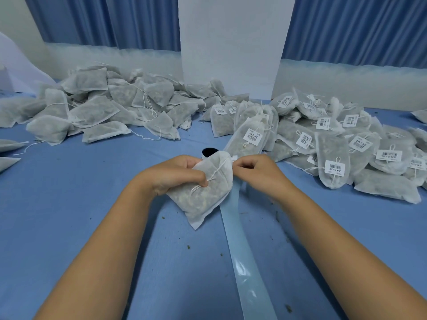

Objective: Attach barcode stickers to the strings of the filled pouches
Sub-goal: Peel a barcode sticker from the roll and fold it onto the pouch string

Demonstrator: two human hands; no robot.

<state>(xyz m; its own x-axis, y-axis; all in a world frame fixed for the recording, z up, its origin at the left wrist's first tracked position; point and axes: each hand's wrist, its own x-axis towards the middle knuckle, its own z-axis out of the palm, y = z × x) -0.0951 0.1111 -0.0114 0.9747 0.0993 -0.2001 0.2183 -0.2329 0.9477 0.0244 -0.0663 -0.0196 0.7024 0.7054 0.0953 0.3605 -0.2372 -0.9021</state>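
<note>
While the heap of unlabelled pouches (99,107) sits far left on the blue table (69,204), the left hand (175,174) grips the filled pouch (208,195) at centre, fingers curled round it and thumb pinning its string (216,172) to the cloth. Just right, the right hand (256,172) is curled tight, fingertips pinching the pouch's top corner; whether a sticker sits between them, I cannot tell. A glossy backing strip (242,250) runs out from under the pouch. Far right lies the labelled pile (335,144), with barcode tags on its strings.

2 bare hands, left hand (175,174) and right hand (256,172), on 2 bare forearms (111,245).
</note>
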